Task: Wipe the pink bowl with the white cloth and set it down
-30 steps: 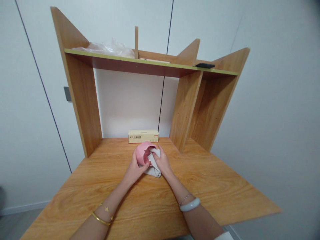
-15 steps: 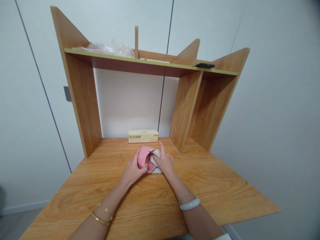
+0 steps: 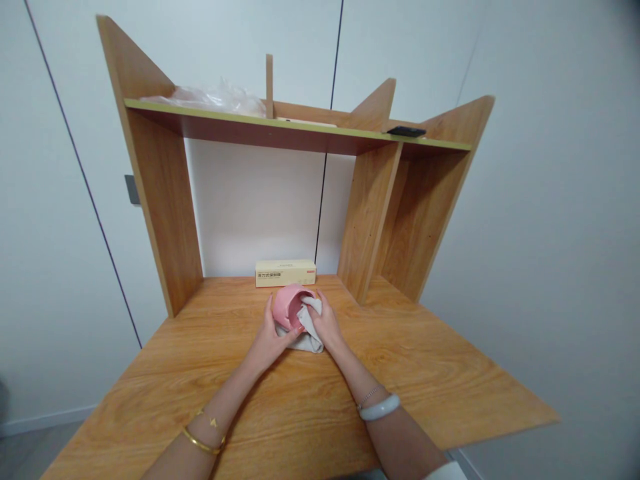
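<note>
A pink bowl (image 3: 286,303) with an uneven rim is tipped on its side, its opening turned toward my right hand. My left hand (image 3: 270,338) is closed around its left and lower side, thumb at the near rim. Pinched in my right hand (image 3: 326,321) is a light grey cloth (image 3: 313,333), part of it pushed into the bowl's mouth. The rest of the cloth hangs below the bowl onto the table. My right fingertips are partly hidden by the cloth and rim.
Behind the bowl a long cream-coloured box (image 3: 285,274) with printed characters lies on the wooden desk (image 3: 210,373). The shelf (image 3: 240,124) above holds a clear plastic bag (image 3: 215,98) and a flat black object (image 3: 407,131). Upright panels stand on both sides.
The bowl has turned and risen slightly, so its inside shows more. My right hand has shifted a little with the cloth, and more cloth shows below the bowl.
</note>
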The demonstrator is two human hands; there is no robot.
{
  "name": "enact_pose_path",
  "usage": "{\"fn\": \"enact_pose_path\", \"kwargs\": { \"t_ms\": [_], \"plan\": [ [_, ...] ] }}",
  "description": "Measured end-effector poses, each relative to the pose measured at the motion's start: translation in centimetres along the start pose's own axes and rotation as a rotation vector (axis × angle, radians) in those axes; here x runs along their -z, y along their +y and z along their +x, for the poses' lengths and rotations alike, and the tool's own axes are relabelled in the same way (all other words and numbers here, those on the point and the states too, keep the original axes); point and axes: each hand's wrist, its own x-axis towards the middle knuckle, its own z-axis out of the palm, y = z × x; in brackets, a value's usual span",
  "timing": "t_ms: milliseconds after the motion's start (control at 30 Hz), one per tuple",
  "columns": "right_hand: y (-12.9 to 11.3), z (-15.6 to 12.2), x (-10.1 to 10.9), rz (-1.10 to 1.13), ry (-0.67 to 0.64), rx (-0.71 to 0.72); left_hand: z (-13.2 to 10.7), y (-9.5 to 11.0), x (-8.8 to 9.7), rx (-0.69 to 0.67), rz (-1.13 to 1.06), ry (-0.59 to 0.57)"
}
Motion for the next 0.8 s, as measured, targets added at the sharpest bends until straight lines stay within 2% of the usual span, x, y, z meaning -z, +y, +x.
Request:
{"fn": "enact_pose_path", "kwargs": {
  "t_ms": [100,200,300,433,533,633,800],
  "plan": [
    [-0.1,-0.2,-0.4,0.090,0.003,0.006,-0.1,0.2,-0.1,-0.031,-0.006,-0.003],
    [-0.3,-0.2,-0.4,0.071,-0.027,-0.002,-0.2,0.9,0.2,0.018,0.032,0.027],
    [-0.8,-0.2,0.1,-0.109,-0.046,-0.036,-0.3,1.5,0.7,0.044,0.095,0.042],
    [-1.7,-0.2,1.3,-0.439,-0.034,-0.062,-0.6,1.9,0.9,0.039,0.192,-0.021],
    [-2.3,-0.3,1.8,-0.541,-0.025,-0.054,-0.5,1.8,0.8,0.026,0.184,-0.028],
    [-2.6,-0.4,2.0,-0.499,-0.006,-0.054,0.0,1.1,0.7,0.068,0.078,0.059],
    [-2.1,0.0,2.3,-0.264,0.082,-0.059,1.0,-0.5,1.2,0.304,-0.289,0.311]
  ]
}}
